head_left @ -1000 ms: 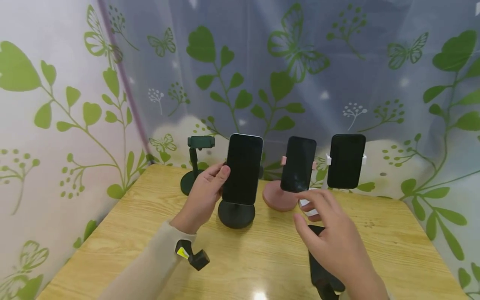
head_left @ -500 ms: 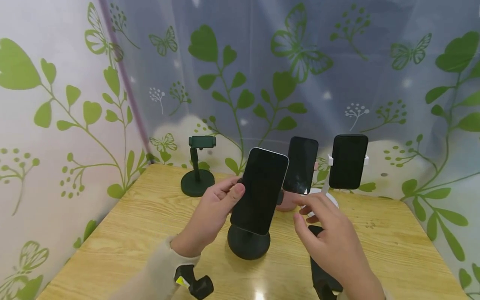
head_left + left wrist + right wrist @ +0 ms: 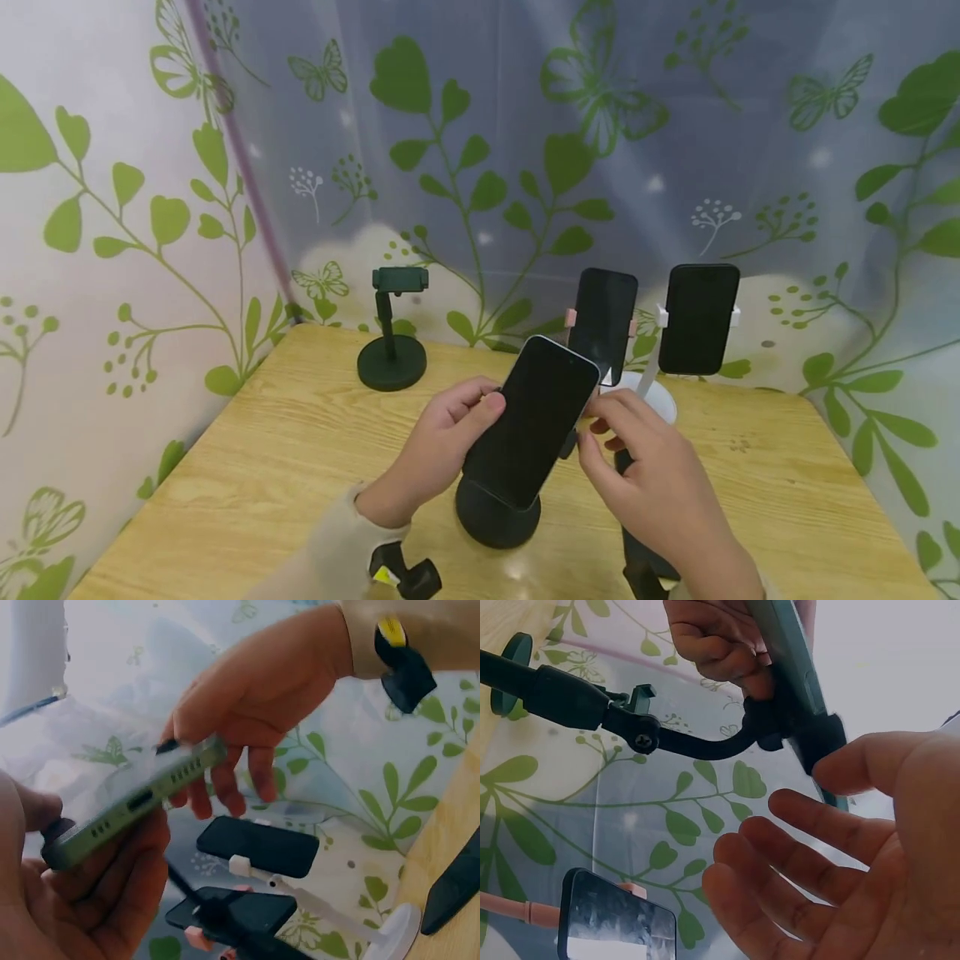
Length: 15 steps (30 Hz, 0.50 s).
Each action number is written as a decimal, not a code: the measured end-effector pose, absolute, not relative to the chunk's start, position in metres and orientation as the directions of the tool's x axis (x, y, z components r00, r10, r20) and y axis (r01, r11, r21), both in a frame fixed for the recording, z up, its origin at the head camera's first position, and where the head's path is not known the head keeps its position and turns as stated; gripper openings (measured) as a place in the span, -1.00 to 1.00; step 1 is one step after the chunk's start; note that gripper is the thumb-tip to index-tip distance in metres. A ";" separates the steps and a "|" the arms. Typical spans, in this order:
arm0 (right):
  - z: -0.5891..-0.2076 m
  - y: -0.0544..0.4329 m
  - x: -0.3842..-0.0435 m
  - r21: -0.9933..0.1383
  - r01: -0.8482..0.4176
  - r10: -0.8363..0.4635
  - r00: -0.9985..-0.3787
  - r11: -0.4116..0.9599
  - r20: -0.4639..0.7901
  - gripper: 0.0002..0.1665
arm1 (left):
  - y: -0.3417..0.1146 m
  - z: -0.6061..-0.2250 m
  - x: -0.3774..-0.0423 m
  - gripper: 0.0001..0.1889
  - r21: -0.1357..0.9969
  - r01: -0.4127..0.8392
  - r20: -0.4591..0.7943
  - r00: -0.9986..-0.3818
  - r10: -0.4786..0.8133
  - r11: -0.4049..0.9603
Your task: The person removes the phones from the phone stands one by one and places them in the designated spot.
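Note:
A dark-screened phone (image 3: 538, 421) sits clamped on a black stand with a round base (image 3: 497, 521), tilted to the right, above the wooden table (image 3: 285, 467). My left hand (image 3: 468, 408) grips the phone's left edge, fingers curled behind it. In the left wrist view those fingers wrap the phone's green side (image 3: 142, 799). My right hand (image 3: 600, 425) is at the phone's right edge. In the right wrist view its thumb touches the end of the black clamp (image 3: 821, 746) while its fingers (image 3: 795, 847) stay spread and loose.
An empty dark green stand (image 3: 392, 358) is at the back left. A phone on a pink stand (image 3: 602, 321) and a phone on a white stand (image 3: 697, 318) stand at the back right. Another black phone (image 3: 637, 550) lies flat under my right wrist.
The phone and its black stand came nearer and to the right, and the phone tilted over. My right hand rose from the table to its right edge.

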State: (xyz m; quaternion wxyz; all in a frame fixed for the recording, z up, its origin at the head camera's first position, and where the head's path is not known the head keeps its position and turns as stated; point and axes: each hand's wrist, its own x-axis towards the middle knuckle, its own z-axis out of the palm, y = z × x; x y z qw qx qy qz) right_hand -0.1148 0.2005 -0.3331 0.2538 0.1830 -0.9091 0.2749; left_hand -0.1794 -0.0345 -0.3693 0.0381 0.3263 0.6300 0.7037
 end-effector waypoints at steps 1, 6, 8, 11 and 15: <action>-0.333 0.200 -0.115 -0.405 -0.465 -0.192 -0.809 0.787 0.556 -0.75 | -0.035 -0.370 -0.180 -0.70 0.902 0.371 0.433 -0.761 0.484 -0.222; -0.335 0.199 -0.115 -0.388 -0.459 -0.204 -0.814 0.799 0.543 -0.75 | -0.041 -0.368 -0.183 -0.77 0.871 0.461 0.474 -0.688 0.550 -0.173; -0.336 0.198 -0.115 -0.379 -0.464 -0.210 -0.810 0.801 0.547 -0.74 | -0.044 -0.366 -0.184 -0.78 0.871 0.475 0.452 -0.679 0.579 -0.123; -0.336 0.197 -0.116 -0.381 -0.459 -0.211 -0.816 0.803 0.538 -0.77 | -0.049 -0.362 -0.186 -0.78 0.896 0.439 0.383 -0.684 0.621 -0.069; -0.336 0.195 -0.116 -0.392 -0.432 -0.201 -0.838 0.812 0.507 -0.80 | -0.057 -0.357 -0.188 -0.73 0.932 0.363 0.281 -0.677 0.680 -0.024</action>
